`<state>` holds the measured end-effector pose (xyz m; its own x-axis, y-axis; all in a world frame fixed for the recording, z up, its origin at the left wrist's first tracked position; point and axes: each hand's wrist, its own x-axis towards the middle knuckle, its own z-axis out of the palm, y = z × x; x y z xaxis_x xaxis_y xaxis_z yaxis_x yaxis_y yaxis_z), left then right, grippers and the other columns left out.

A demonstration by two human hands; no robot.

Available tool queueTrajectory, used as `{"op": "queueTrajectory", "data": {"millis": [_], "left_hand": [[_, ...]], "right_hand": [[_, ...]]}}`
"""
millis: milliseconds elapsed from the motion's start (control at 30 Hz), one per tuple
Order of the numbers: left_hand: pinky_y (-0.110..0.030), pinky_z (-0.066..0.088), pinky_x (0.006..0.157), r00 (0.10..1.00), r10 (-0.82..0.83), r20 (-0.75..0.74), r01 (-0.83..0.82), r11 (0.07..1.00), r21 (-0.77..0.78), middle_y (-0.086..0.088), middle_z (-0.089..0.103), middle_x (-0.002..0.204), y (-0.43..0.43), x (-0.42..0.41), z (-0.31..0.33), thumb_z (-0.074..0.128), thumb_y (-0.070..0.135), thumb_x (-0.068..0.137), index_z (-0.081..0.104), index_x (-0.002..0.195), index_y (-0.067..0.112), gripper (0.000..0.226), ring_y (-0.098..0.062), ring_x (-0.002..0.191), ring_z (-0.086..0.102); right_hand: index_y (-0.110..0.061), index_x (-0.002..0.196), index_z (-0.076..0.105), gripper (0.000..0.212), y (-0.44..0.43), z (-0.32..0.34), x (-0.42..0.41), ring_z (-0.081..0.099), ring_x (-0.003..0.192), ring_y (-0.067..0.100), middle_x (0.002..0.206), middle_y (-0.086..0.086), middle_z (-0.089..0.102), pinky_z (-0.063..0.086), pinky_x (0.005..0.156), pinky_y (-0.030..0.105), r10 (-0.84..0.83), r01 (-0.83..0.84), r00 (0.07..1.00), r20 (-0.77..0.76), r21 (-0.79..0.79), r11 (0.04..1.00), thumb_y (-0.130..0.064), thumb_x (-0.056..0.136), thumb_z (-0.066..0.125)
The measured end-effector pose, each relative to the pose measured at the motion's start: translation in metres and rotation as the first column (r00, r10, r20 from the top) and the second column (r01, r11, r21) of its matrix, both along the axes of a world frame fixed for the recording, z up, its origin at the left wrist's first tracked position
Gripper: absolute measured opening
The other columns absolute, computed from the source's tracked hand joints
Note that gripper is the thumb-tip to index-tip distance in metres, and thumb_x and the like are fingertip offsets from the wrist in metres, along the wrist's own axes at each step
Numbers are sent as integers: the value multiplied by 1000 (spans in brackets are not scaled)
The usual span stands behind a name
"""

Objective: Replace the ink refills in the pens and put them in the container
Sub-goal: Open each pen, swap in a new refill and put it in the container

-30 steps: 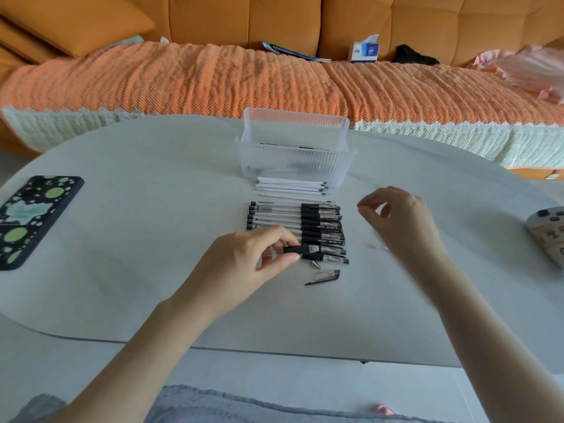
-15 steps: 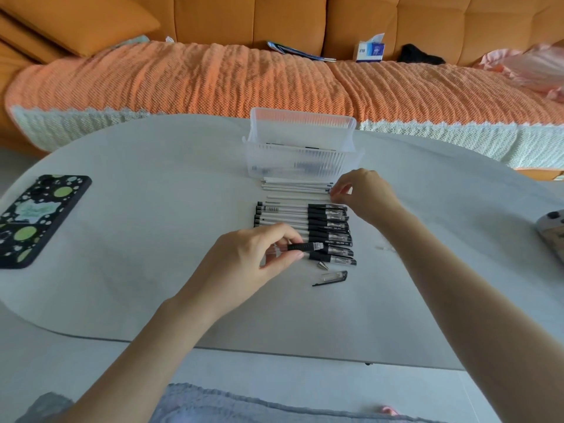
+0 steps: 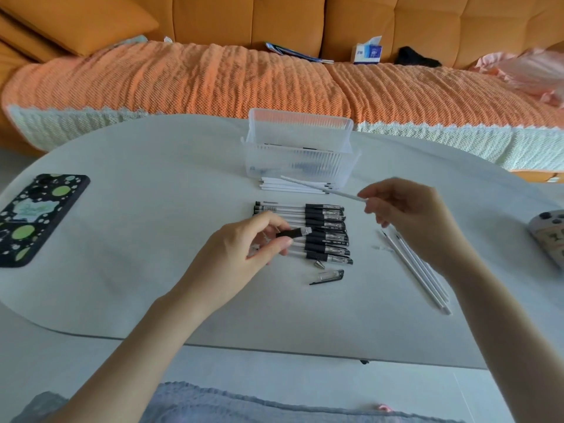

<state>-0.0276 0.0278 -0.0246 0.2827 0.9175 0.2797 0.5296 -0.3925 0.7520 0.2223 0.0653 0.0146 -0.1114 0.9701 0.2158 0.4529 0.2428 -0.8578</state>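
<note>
— How far along are we?
— Early. My left hand point(image 3: 241, 254) grips an open pen point(image 3: 293, 232), my right hand point(image 3: 409, 218) pinches a refill point(image 3: 320, 187). A few pens seem to be in the container point(image 3: 299, 169); a row point(image 3: 326, 248) waits on the table point(image 3: 152, 270).

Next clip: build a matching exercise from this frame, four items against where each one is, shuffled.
1. slanted thin white ink refill
2. clear pen barrel with black grip
3. clear ribbed plastic container
4. black phone case with green dots

A. far side of the pale oval table, near the orange sofa
B. held in the left hand
C. near the table's left edge
D. pinched by the right hand

Pairs: 1-D, 2-B, 3-A, 4-C
</note>
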Motion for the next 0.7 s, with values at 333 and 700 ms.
{"op": "queueTrajectory", "data": {"millis": [333,700], "left_hand": [[-11,42,66,985,-17,171,31,996,-79,11,69,81,0,-1,4,54,32,87,58,98,20,17,-11,65,61],[-25,47,68,977,-4,212,19,998,-68,10,69,80,-2,-2,9,56,31,86,59,95,22,14,-12,63,60]], "right_hand": [[-9,86,70,17,-32,-16,8,48,55,8,63,-4,62,43,57,15,-53,34,971,-233,-85,996,1,88,56],[-13,84,71,20,-30,-23,9,50,55,6,63,-4,64,44,57,14,-63,50,986,-156,-84,995,1,87,57]]}}
